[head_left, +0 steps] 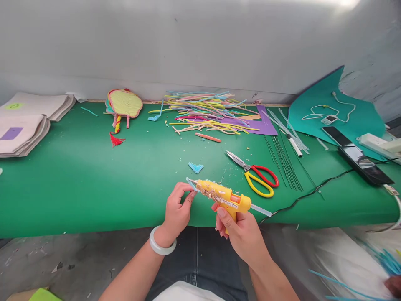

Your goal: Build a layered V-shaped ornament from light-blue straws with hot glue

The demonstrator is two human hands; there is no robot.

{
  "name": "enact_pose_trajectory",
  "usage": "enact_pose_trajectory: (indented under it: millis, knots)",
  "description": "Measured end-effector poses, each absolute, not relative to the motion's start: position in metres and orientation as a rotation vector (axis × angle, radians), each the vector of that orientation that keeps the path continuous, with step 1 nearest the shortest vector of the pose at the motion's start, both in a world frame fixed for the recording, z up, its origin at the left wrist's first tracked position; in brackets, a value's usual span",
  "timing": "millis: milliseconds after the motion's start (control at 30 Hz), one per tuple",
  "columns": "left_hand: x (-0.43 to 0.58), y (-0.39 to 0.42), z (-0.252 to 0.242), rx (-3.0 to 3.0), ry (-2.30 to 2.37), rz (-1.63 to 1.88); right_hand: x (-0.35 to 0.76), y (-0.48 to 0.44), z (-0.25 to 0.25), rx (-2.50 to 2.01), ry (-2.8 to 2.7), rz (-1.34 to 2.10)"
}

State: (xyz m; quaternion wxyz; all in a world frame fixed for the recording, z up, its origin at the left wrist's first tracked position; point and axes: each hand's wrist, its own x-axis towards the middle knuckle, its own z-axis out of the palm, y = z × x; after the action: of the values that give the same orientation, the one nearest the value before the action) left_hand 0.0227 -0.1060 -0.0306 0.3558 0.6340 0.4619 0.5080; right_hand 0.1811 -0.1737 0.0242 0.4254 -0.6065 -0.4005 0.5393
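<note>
Aslant, a blue strip [190,183] tops the left grip [177,210].

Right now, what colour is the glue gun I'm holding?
The glue gun in your right hand is mainly yellow, best seen in the head view.

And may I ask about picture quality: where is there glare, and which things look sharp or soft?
Head view: bright glare at the upper right of the wall, a pale reflection on the phone; head view: scissors and glue gun fairly sharp, its label too small to read; head view: blue strips at lower right rather soft.
</note>
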Motion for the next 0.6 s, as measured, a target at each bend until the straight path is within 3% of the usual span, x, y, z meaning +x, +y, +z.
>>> enact_pose_trajectory:
  millis: [600]
  knots:
    - [0.0227,-0.1064,-0.0346,1.599,1.197,1.343,0.1823,-0.1779,0.0194,-1.577,-1.018,1.341]
